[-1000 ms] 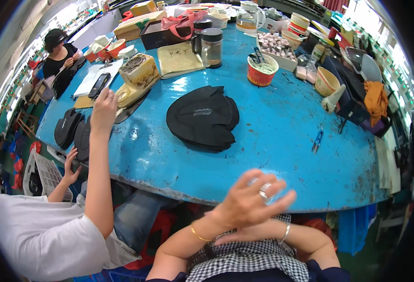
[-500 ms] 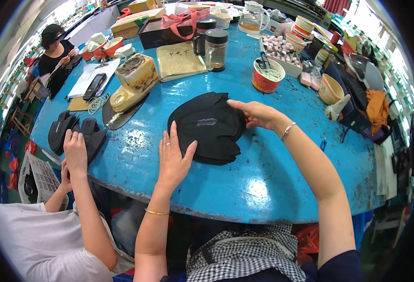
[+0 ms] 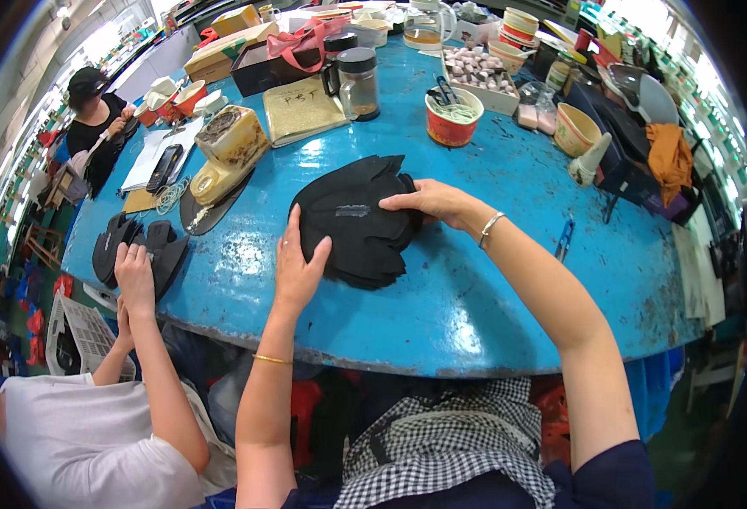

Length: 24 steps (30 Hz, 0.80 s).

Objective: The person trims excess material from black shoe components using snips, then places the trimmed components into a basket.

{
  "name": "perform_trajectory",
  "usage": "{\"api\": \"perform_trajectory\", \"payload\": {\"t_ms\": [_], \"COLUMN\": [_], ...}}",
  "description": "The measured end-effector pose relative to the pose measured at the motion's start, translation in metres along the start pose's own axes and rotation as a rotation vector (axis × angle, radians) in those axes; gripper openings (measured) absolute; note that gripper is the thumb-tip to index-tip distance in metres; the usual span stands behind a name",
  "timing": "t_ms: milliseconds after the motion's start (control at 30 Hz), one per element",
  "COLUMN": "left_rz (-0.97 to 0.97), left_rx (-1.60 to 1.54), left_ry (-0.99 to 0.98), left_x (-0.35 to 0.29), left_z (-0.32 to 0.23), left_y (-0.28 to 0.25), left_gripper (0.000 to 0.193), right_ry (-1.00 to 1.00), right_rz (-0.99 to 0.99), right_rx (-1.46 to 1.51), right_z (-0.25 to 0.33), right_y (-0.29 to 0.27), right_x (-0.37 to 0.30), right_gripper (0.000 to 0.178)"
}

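Observation:
A fanned stack of black cut pieces (image 3: 348, 242), with lobed ends and a grey printed patch on top, lies on the blue table in front of me. My right hand (image 3: 437, 204) pinches its right edge, thumb on top and fingers tucked underneath, partly hidden. Against the stack's left edge rests my left hand (image 3: 299, 259), fingers extended and thumb spread apart over the near side. How many layers there are I cannot tell.
A co-worker's hands (image 3: 133, 280) handle other black pieces (image 3: 166, 246) at the left. Beyond my stack stand a stained yellow glue dispenser (image 3: 225, 161), a glass jar (image 3: 358, 85) and a red tub (image 3: 454, 119). A blue pen-like tool (image 3: 565, 239) lies to the right.
My right hand has shifted inward along the stack's right edge, its thumb now lying over the top. The stack's lobed end looks more fanned and turned. The view has shifted slightly.

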State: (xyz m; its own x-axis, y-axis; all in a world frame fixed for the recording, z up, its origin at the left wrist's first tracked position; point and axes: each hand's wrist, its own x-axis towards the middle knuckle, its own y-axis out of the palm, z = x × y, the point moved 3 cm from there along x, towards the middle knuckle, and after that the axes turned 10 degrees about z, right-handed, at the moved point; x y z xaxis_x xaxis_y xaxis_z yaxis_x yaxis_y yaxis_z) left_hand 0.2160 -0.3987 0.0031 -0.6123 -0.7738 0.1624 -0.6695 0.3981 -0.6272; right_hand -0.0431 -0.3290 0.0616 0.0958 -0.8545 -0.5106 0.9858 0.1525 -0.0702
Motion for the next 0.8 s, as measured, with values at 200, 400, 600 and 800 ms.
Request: {"api": "perform_trajectory", "payload": {"t_ms": [200, 400, 600, 800], "left_rz": [-0.072, -0.066, 0.287, 0.390], "left_rx": [-0.473, -0.770, -0.819, -0.867], "left_ry": [0.009, -0.323, -0.188, 0.090], "left_x": [0.015, 0.021, 0.010, 0.004], "left_z": [0.004, -0.003, -0.055, -0.152], "left_y": [0.004, -0.014, 0.000, 0.034], "left_gripper": [0.087, 0.108, 0.078, 0.081], "right_ry": [-0.256, -0.095, -0.363, -0.481], "right_rz": [-0.148, -0.089, -0.118, -0.346], "right_rx": [-0.110, 0.015, 0.299, 0.629], "right_z": [-0.011, -0.022, -0.041, -0.084], "right_y": [0.008, 0.003, 0.018, 0.036], "right_x": [0.003, -0.006, -0.065, -0.209], "right_gripper": [0.067, 0.083, 0.076, 0.054]}}
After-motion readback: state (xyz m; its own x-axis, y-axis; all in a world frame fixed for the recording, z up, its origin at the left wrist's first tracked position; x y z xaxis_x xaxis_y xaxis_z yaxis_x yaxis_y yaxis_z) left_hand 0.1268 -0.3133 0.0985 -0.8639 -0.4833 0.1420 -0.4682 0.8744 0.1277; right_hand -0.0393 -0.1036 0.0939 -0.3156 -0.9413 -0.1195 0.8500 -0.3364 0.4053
